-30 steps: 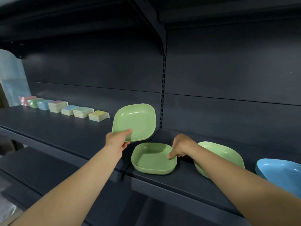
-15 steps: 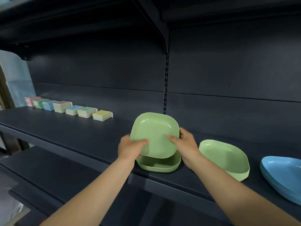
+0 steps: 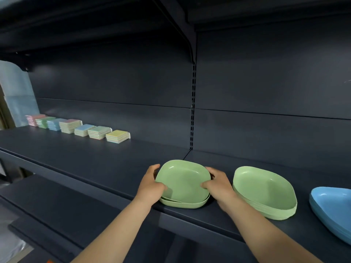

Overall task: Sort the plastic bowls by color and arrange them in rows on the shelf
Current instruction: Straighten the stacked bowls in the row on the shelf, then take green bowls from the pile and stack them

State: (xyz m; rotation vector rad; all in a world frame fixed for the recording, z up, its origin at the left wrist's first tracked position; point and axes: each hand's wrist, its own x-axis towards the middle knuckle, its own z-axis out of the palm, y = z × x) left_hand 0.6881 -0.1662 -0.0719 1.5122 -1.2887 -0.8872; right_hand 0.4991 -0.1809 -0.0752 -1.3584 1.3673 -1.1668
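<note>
A green bowl point(image 3: 183, 179) sits tilted in a second green bowl point(image 3: 182, 204) near the front edge of the dark shelf point(image 3: 114, 164). My left hand point(image 3: 152, 185) grips the upper bowl's left rim, thumb on the inside. My right hand point(image 3: 218, 184) grips its right rim the same way. To the right stands a stack of several green bowls point(image 3: 264, 192). A stack of blue bowls point(image 3: 332, 205) lies at the far right, cut off by the frame.
Several small stacks of pastel cards point(image 3: 76, 126) line the back left of the shelf. A pale translucent sheet point(image 3: 17, 95) leans at the far left. A lower shelf point(image 3: 57, 209) juts out below. An upright post point(image 3: 193, 103) divides the back panel.
Both hands have lowered the upper green bowl from a steep tilt into the bowl on the shelf. A second ago only my left hand held it, while my right touched the lower bowl.
</note>
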